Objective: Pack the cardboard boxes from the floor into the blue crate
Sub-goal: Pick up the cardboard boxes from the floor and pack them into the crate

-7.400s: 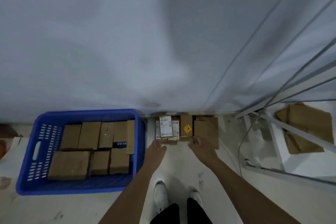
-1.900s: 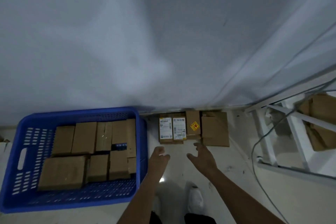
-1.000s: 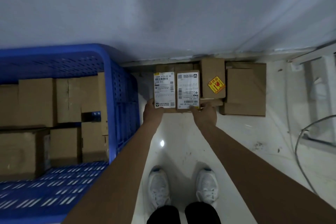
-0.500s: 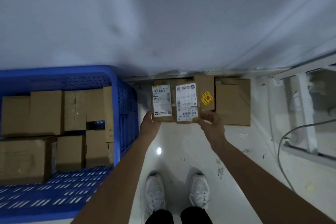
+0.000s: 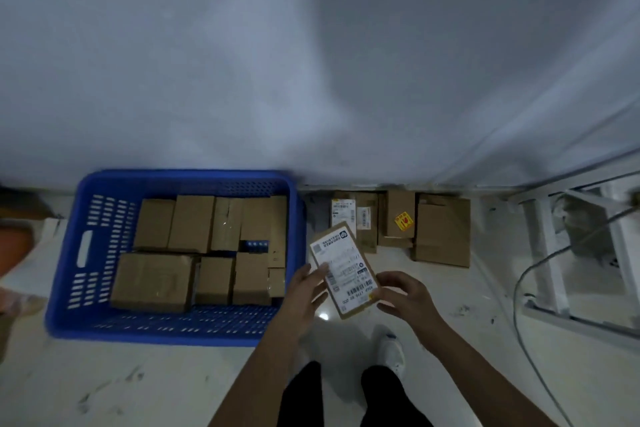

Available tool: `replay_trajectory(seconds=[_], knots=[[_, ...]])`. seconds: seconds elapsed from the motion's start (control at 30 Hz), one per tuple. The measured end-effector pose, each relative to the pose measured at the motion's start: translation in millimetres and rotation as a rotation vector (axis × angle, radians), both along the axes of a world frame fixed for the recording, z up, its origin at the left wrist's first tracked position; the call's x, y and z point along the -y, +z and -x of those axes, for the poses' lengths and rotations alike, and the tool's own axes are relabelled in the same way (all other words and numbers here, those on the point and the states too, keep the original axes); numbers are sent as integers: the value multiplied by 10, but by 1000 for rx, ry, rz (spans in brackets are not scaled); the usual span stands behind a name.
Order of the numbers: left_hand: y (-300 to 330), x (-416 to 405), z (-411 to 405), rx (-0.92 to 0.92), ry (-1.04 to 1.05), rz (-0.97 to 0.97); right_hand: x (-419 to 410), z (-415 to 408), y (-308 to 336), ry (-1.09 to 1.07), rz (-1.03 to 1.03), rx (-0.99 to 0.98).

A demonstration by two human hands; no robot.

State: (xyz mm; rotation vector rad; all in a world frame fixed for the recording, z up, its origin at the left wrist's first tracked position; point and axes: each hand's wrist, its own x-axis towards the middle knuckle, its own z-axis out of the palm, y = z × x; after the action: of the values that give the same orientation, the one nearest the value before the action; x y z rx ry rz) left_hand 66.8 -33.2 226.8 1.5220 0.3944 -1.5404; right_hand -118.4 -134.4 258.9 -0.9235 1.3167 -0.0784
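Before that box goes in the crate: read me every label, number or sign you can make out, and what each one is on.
White shipping label on the held box: barcodes and print, digits near its lower edge look like "1770 80 000", not certain; the rest is blurred.
Two white labels on the floor boxes: too small to read.
Yellow sticker with a red mark on another floor box: unreadable.
Boxes in the blue crate: no text visible.

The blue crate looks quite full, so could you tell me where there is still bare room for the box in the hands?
In the blue crate, a bare strip of floor runs along the near wall, and a narrower one beside the handle wall. The far rows are crowded with packed boxes.
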Motion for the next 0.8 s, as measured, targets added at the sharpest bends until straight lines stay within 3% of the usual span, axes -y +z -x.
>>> replay_trajectory(seconds=[0.17, 0.27, 0.37, 0.6, 0.8], knots=[[432, -511, -222, -186, 217, 199, -381, -356, 312, -77, -29, 27], [445, -801, -452, -238, 265, 155, -717, -721, 358, -72, -68, 4], [448, -1101, -801, -203, 175, 47, -1063, -1125, 363, -54, 77, -74], [440, -1934, -1884, 83, -32, -118, -1848, -1935, 227, 289, 425, -315], [45, -2071, -2092, 90, -279, -104, -2082, -2189, -236, 830, 813, -496]])
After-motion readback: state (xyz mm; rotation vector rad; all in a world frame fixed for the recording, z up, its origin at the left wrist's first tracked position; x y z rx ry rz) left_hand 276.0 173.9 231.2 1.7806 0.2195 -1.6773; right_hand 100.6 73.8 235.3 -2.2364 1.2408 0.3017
